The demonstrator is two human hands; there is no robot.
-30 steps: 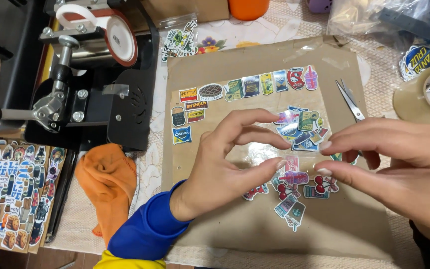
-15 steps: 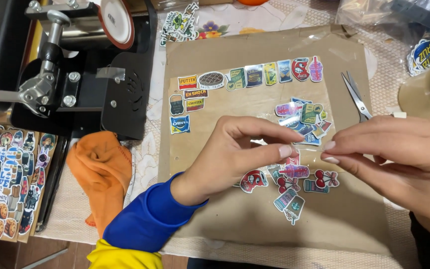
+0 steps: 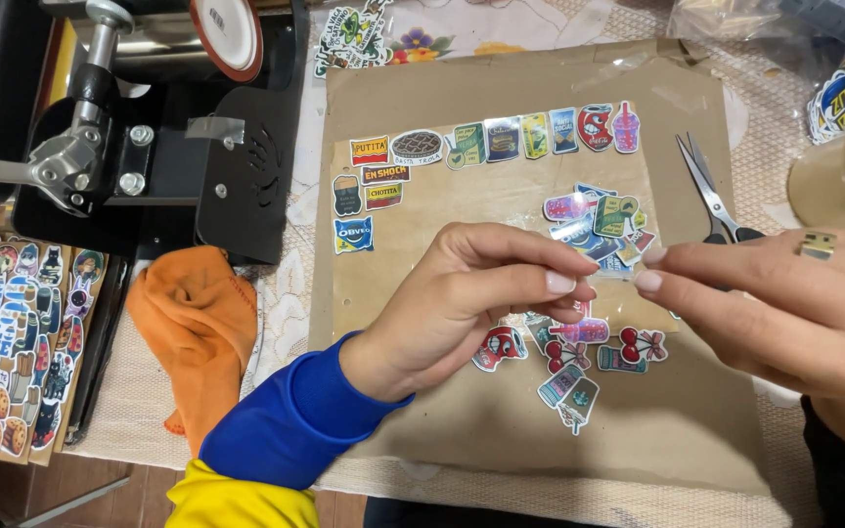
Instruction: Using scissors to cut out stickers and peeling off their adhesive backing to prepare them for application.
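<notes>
Right at the centre of the frame, the left hand (image 3: 466, 298) and the right hand (image 3: 784, 308) meet fingertip to fingertip, both pinched shut on a small sticker (image 3: 610, 266) held just above the brown cardboard sheet (image 3: 501, 411). It looks paper-thin, very light and limp, and probably tacky on one face, so it should be held only by its edges, with light nail-tip pressure; a harder squeeze would likely crease it. Loose stickers (image 3: 579, 367) lie scattered below the hands, scissors (image 3: 711, 191) to the upper right, an orange cloth (image 3: 198, 323) at the left.
</notes>
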